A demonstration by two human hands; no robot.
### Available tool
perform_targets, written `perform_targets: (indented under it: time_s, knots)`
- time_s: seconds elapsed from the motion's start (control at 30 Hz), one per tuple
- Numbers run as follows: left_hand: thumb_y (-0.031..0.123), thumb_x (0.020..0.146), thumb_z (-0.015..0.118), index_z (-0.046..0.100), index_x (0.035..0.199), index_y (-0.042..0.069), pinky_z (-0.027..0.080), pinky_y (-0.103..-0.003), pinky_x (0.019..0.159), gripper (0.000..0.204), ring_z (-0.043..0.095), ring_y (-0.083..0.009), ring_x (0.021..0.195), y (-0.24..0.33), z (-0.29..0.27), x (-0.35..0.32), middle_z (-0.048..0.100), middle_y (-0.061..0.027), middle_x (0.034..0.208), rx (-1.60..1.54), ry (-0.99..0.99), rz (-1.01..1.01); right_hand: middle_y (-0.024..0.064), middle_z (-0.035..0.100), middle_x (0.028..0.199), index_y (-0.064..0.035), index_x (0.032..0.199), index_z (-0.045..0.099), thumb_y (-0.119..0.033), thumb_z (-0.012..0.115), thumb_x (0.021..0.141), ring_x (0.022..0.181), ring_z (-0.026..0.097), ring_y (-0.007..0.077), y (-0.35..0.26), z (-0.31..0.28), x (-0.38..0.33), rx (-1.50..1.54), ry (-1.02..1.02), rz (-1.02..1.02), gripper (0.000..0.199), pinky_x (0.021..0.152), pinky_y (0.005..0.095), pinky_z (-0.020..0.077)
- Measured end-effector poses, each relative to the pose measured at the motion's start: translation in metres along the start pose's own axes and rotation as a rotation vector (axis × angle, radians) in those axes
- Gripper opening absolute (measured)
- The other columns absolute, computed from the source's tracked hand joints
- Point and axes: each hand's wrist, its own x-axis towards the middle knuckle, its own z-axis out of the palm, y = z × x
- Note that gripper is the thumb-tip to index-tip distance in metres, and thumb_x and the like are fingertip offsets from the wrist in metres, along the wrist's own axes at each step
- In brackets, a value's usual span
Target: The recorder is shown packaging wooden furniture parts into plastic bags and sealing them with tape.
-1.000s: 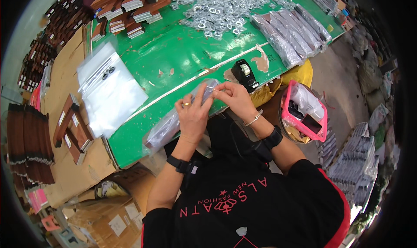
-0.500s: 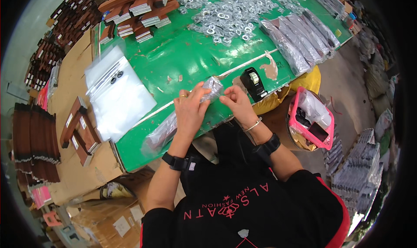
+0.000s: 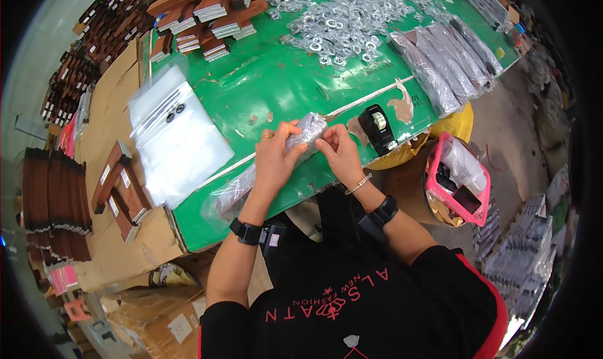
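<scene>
My left hand (image 3: pixel 275 155) and right hand (image 3: pixel 339 152) pinch the upper end of a clear filled bag (image 3: pixel 264 167), fingers closed on it. Long axis runs lower-left to upper-right across the green desk (image 3: pixel 264 89) edge.

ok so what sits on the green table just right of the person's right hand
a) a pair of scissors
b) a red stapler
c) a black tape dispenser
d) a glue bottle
c: a black tape dispenser stands at the edge of the green table, just beyond the right hand, which with the left hand holds a clear plastic bag.
</scene>
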Motion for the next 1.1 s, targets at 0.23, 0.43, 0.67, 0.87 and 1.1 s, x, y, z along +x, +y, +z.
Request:
perform_targets:
  time_s: [0.23,0.43,0.67,0.87,1.1]
  knots:
    - [0.023,0.081,0.073,0.059,0.108,0.011,0.042,-0.044,0.082,0.033,0.059,-0.0299,0.097,-0.003,-0.003,0.003,0.069,-0.0022,0.125,-0.042,0.008,-0.013,0.0080,0.064,0.073,-0.0060,0.098,0.051,-0.018,0.077,0.086,0.065,0.065,0.0281,-0.013,0.000,-0.001,-0.421,0.090,-0.137,0.030,0.058,0.0367,0.0485]
    - [0.023,0.079,0.075,0.056,0.113,0.010,0.043,-0.045,0.085,0.041,0.059,-0.0331,0.099,-0.013,0.006,-0.001,0.071,-0.0085,0.117,-0.025,0.070,0.042,0.0139,0.060,0.125,-0.0077,0.131,0.050,-0.012,0.078,0.077,0.116,0.058,0.0310,-0.074,-0.019,0.003,-0.662,-0.044,-0.403,0.061,0.093,0.0435,0.0450]
    - [0.036,0.077,0.080,0.053,0.122,0.007,0.039,-0.049,0.100,0.061,0.059,-0.0341,0.109,0.001,-0.006,-0.020,0.068,-0.0107,0.122,-0.042,0.067,-0.106,0.0131,0.047,0.145,-0.0063,0.151,0.037,-0.015,0.082,0.071,0.140,0.040,0.0300,-0.049,0.004,0.020,-0.941,-0.413,-0.757,0.093,0.120,0.0531,0.0245]
    - [0.043,0.074,0.081,0.063,0.120,0.008,0.035,-0.048,0.109,0.061,0.057,-0.0306,0.121,0.007,-0.069,-0.097,0.063,-0.0095,0.132,0.604,0.213,0.009,0.0123,0.047,0.142,-0.0081,0.152,0.035,-0.018,0.083,0.072,0.139,0.040,0.0303,-0.054,0.000,0.021,-1.032,-0.436,-0.655,0.094,0.120,0.0552,0.0227]
    - [0.027,0.087,0.073,0.068,0.104,0.006,0.038,-0.048,0.107,0.028,0.061,-0.0289,0.115,-0.008,-0.098,-0.135,0.069,-0.0082,0.118,0.455,0.219,-0.181,0.0111,0.050,0.140,-0.0069,0.147,0.041,-0.017,0.082,0.071,0.138,0.041,0.0292,-0.056,0.003,0.021,-1.010,-0.431,-0.665,0.087,0.120,0.0570,0.0222]
